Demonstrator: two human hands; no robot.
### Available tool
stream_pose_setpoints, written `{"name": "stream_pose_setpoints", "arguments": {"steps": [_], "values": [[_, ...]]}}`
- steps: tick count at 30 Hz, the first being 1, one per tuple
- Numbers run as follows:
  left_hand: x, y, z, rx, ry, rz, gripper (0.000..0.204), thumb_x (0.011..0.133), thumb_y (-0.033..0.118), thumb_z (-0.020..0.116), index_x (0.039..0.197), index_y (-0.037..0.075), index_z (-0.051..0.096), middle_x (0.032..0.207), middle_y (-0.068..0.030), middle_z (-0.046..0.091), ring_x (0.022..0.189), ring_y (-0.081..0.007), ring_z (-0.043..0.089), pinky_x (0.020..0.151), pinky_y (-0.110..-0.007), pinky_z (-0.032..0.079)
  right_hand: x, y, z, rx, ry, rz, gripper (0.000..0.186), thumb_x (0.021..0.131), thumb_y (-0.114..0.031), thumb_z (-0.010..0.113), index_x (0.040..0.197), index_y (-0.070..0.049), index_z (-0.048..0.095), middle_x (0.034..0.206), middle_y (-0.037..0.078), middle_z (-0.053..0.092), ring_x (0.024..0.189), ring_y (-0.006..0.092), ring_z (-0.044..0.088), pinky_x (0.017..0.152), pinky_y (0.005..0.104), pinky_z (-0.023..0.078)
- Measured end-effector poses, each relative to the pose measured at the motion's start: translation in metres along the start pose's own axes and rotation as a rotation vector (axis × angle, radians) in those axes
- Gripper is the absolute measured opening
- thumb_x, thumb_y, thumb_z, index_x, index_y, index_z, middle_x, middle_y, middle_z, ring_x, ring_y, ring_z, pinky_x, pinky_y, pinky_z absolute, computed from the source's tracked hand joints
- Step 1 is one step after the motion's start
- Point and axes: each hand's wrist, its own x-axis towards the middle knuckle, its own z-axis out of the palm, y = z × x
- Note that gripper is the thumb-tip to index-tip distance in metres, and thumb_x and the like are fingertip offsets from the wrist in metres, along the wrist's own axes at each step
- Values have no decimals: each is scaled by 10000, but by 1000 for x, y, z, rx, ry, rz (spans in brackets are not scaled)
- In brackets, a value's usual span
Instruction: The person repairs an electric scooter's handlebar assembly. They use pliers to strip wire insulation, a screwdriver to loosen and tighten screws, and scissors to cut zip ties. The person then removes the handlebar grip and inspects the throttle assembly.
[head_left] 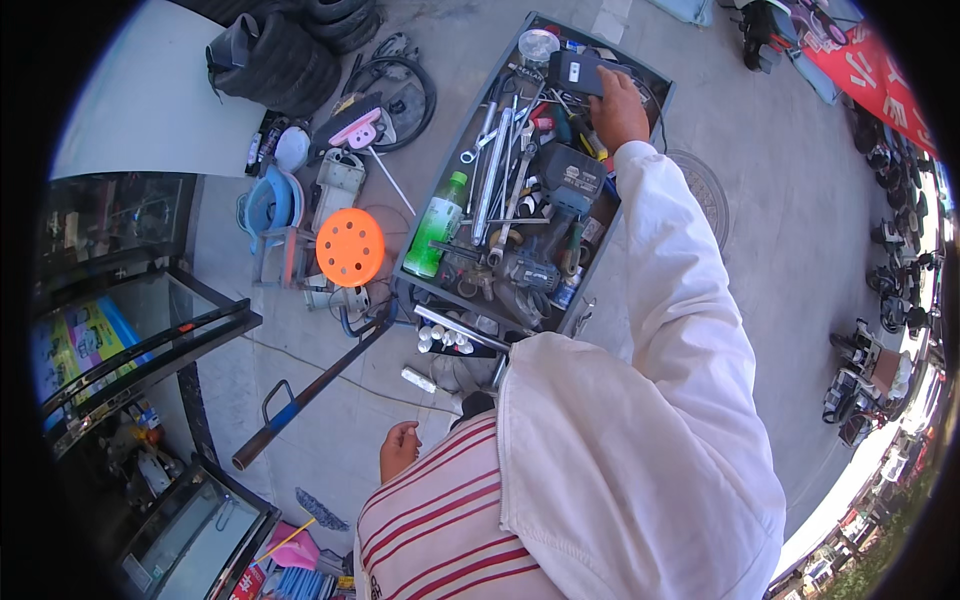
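My right hand reaches to the far end of a grey metal tool tray. Its fingers are bent over the right end of a black box-shaped device with a pale label, and the palm side is hidden. Around it lie wrenches, a long chrome bar, screwdrivers and a cordless impact wrench with a dark battery. A green-capped bottle of green liquid lies at the tray's left side. Low beside my body, my left hand hangs with loosely bent fingers, nothing visible in it.
An orange round stool stands left of the tray, near a blue basin and a blue-and-rust metal bar. Glass cabinets line the left. Tyres are stacked at the far left; parked scooters stand right.
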Motion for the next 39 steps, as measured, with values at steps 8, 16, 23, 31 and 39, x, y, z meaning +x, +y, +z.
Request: {"name": "stream_pose_setpoints", "arguments": {"steps": [8,16,23,31,39], "values": [[-1,-9,0,-25,10,7,272,983,240,523,1140,42,625,771,-19,559,654,-89,474,611,-248,414,-175,-26,27,221,61,372,667,767,-171,755,1314,32,431,1249,269,486,1209,422,447,1039,427,376],[0,-7,-4,20,-38,59,261,986,231,523,1137,45,626,772,-14,564,632,-80,468,584,-242,402,-311,-36,26,400,-122,552,364,829,-86,667,1159,1,539,1093,202,548,995,336,561,874,406,451],[4,-19,-16,141,-124,109,265,987,239,540,1133,38,630,787,-14,581,705,-92,508,614,-249,417,-399,-11,-5,398,-40,629,338,873,-48,613,1205,-36,551,1093,161,570,809,234,622,766,357,506],[-4,-118,-66,245,-278,352,257,984,219,534,1134,29,619,808,-34,595,755,-115,540,691,-260,441,-637,-22,-35,219,37,738,284,879,-59,598,1162,-43,590,1076,143,594,859,251,620,771,356,514],[-24,-266,-161,351,-270,409,233,974,203,545,1083,22,643,761,-22,598,717,-105,549,662,-267,452,-929,-146,-16,169,6,805,275,837,-63,617,1112,-54,608,1037,140,617,928,289,610,795,377,515]]}}
